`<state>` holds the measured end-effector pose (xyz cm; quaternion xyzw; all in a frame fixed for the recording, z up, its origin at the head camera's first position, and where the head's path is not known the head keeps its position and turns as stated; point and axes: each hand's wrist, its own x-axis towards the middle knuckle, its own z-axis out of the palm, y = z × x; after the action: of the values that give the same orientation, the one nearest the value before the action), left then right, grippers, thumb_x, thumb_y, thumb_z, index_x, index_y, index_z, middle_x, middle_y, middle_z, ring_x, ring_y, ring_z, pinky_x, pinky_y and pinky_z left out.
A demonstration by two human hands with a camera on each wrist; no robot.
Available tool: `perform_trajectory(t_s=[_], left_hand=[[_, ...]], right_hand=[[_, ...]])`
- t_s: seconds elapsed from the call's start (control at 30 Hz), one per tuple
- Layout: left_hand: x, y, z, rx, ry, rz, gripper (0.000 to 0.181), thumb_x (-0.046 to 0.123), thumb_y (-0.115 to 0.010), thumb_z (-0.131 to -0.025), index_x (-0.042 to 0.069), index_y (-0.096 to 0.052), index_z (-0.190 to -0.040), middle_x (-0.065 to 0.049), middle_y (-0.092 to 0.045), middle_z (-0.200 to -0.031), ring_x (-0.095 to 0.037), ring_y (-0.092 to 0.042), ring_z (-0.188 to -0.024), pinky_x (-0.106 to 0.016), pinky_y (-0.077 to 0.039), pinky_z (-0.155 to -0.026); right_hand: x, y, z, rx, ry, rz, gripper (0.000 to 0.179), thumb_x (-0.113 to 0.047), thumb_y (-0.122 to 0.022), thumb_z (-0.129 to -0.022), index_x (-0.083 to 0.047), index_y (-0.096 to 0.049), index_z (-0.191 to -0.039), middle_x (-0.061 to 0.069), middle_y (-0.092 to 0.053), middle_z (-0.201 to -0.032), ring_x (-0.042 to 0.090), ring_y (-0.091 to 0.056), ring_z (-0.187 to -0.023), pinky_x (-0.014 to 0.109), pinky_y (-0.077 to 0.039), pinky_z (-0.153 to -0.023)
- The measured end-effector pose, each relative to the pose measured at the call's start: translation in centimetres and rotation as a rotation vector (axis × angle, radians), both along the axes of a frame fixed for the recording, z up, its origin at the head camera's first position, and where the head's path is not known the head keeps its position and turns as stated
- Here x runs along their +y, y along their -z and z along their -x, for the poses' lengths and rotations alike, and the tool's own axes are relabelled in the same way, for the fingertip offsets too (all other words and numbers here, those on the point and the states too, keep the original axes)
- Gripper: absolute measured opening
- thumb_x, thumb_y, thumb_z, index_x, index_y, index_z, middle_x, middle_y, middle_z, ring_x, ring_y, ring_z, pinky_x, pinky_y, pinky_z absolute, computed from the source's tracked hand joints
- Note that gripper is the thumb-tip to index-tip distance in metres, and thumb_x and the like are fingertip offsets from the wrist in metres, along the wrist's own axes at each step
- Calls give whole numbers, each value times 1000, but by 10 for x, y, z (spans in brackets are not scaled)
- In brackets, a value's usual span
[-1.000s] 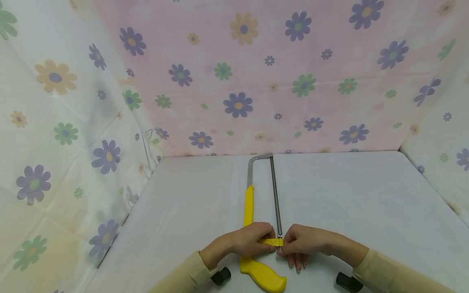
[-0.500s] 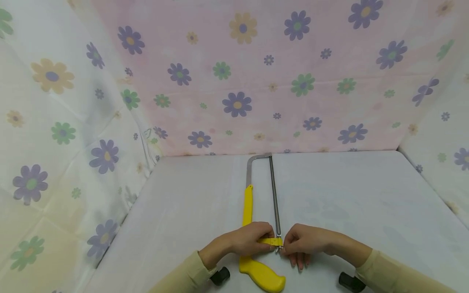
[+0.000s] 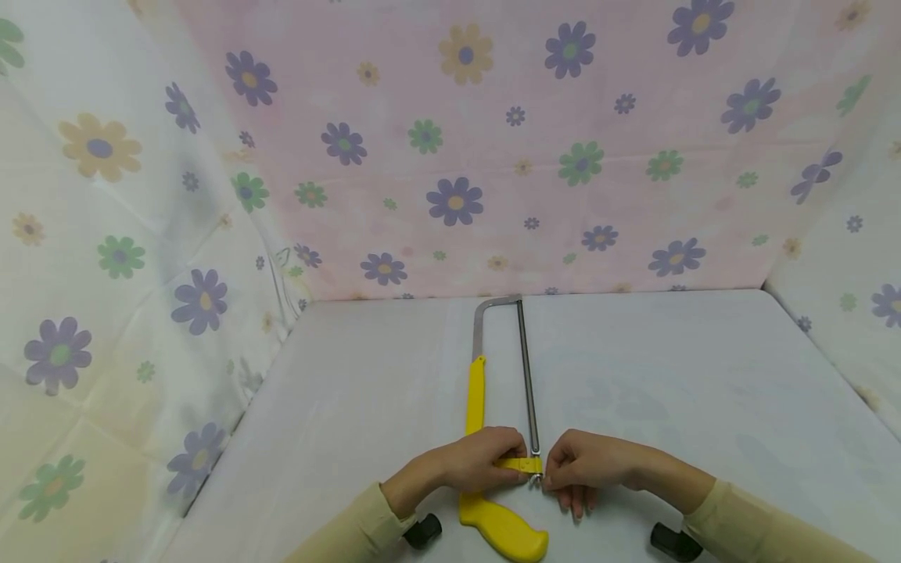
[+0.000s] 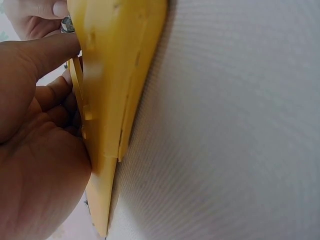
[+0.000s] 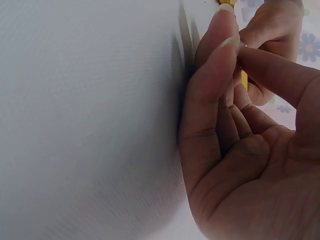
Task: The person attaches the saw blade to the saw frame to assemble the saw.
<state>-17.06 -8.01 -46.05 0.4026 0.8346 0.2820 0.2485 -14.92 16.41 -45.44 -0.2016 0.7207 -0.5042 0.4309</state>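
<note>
A hacksaw (image 3: pixel 477 395) with a yellow frame and handle lies flat on the white table, its grey blade (image 3: pixel 528 375) to the right. My left hand (image 3: pixel 486 457) reaches over the frame and grips the short yellow arm (image 3: pixel 519 464) at the blade's near end. Just below that arm shows a small metal wing nut (image 3: pixel 535 480). Thumb and fingers of my right hand (image 3: pixel 591 461) pinch at its right side; the right wrist view largely hides the nut behind them. Close up, the left wrist view shows the yellow handle (image 4: pixel 112 75) beside my left palm.
The white table (image 3: pixel 704 375) reaches back to a pink flowered cloth (image 3: pixel 394 211), with pale flowered cloth (image 3: pixel 141 313) at the left. The blade's far end lies close to the table's back edge.
The right fingertips have shifted slightly right, so the wing nut they covered now shows, at a changed angle. Left hand and hacksaw stay in place.
</note>
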Motion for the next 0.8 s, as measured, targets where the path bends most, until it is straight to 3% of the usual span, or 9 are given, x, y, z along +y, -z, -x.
perform_trajectory(t_s=[0.17, 0.5, 0.8], left_hand=[[-1, 0, 0, 10, 6, 6, 9, 24, -66, -102, 16, -61, -105, 12, -53, -90, -1, -47, -81, -17, -40, -74], [-1, 1, 0, -10, 8, 0, 9, 22, -65, -102, 16, -61, -106, 12, -53, -90, -1, -47, -81, -16, -41, -74], [-1, 1, 0, -24, 5, -2, 10, 23, -65, -103, 15, -61, -107, 11, -53, -90, 0, -47, -80, -16, -41, -74]], right_hand=[[-3, 2, 1, -3, -20, 13, 16, -14, -68, -98, 0, -73, -92, 6, -69, -72, 10, -64, -55, 20, -47, -49], [-9, -3, -2, 9, 10, -49, 34, -28, -70, -98, 4, -72, -84, 5, -69, -68, 10, -62, -51, 20, -45, -47], [-10, -2, -1, 14, 24, -87, 36, -30, -68, -99, 3, -72, -83, 6, -69, -68, 10, -61, -51, 20, -44, -47]])
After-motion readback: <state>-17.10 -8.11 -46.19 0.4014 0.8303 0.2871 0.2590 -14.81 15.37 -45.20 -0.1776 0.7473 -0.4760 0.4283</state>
